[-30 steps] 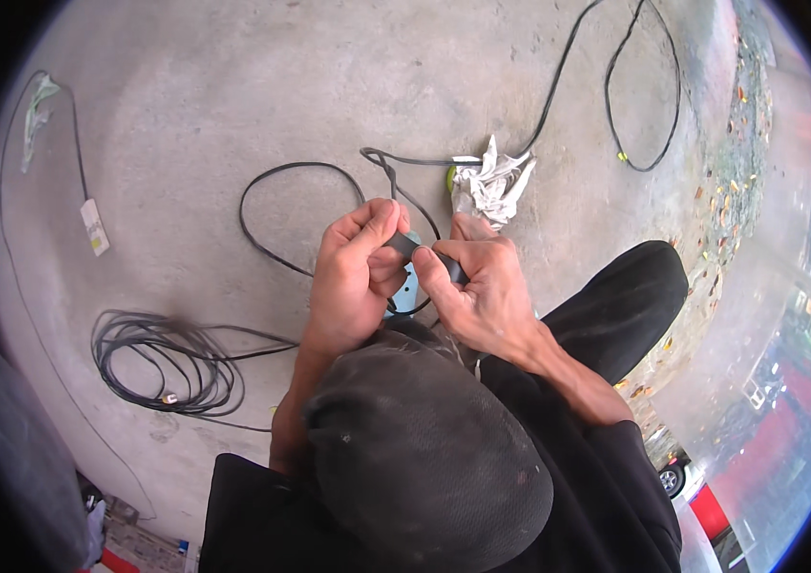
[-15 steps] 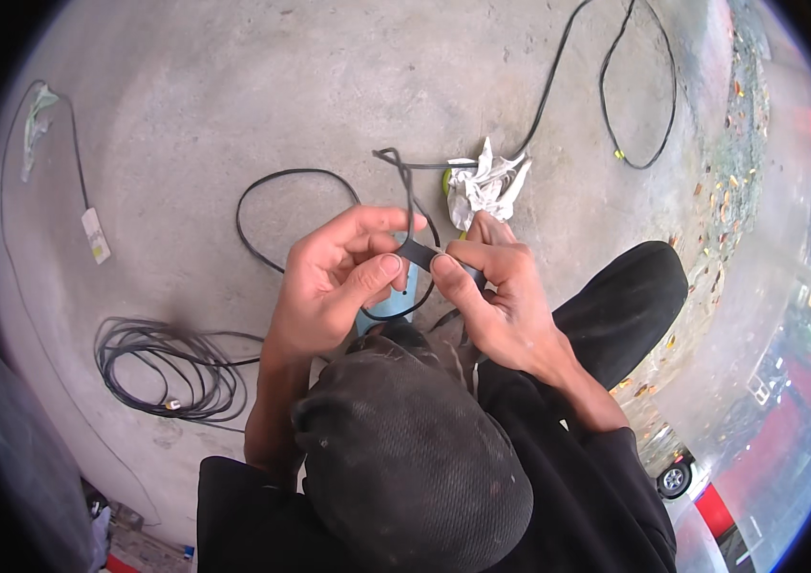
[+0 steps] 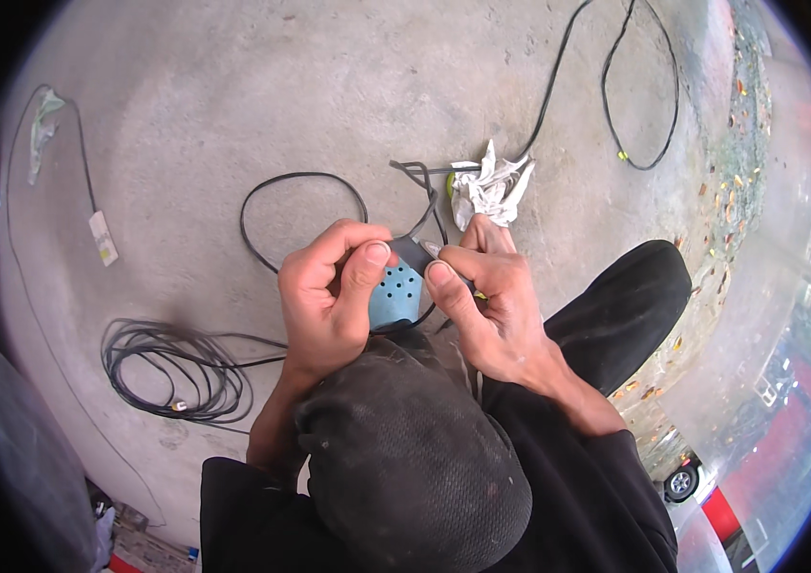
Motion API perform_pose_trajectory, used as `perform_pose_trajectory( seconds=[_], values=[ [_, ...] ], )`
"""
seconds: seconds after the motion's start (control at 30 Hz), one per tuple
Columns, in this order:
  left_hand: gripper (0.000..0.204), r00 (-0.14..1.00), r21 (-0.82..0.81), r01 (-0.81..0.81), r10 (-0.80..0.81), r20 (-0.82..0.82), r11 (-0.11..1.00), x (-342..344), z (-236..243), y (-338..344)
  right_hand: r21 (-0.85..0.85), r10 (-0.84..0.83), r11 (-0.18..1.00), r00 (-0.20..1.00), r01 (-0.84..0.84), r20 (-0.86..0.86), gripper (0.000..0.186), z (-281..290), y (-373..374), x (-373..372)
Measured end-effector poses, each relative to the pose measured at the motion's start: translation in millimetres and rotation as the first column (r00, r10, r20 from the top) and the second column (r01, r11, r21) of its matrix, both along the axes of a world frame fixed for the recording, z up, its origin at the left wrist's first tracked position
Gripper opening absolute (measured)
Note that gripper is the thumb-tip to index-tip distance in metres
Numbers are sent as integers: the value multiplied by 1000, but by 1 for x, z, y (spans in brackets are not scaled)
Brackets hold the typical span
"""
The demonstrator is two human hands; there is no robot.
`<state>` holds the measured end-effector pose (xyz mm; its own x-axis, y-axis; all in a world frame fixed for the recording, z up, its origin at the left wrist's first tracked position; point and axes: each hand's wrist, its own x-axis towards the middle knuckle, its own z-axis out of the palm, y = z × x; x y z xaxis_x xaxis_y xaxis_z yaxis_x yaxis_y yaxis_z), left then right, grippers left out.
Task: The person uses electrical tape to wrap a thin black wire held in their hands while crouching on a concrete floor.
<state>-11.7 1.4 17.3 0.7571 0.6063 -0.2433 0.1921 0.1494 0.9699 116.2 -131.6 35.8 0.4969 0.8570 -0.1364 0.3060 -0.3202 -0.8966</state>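
Strip, black and short, is held up between the hands, with the clog, blue and holed, showing at about six o'clock from it. One end is pinched narrowly by finger and thumb of the right hand, at four o'clock. At eight o'clock, the left hand is curled at the other end; whether it is closed there cannot be told. By the look of it, even tension and a flat, untwisted strip are called for, with fingertips placed close to the edge. Cable is seen just past twelve o'clock, leading down to the strip; slack there should be left free so that nothing is tugged. Cloth, white and crumpled, lies between one and two o'clock.
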Motion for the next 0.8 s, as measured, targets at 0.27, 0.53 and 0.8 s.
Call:
perform_pose_trajectory(
  seconds=[0.27, 0.53, 0.8],
  values=[
    [25, 997, -431, -26, 53, 49, 902, -1, 6, 5, -26, -29, 999, 998, 27, -62, 31, -17, 10, -6],
    [30, 999, -648, 28, 5, 50, 761, -7, 6, 9, -8, -191, 982, 979, 191, -65, 21, -28, 18, -12],
    [32, 993, -736, 117, -80, 86, 667, -11, -1, 14, 59, -332, 939, 939, 338, -85, 20, -32, 20, -19]
  ],
)
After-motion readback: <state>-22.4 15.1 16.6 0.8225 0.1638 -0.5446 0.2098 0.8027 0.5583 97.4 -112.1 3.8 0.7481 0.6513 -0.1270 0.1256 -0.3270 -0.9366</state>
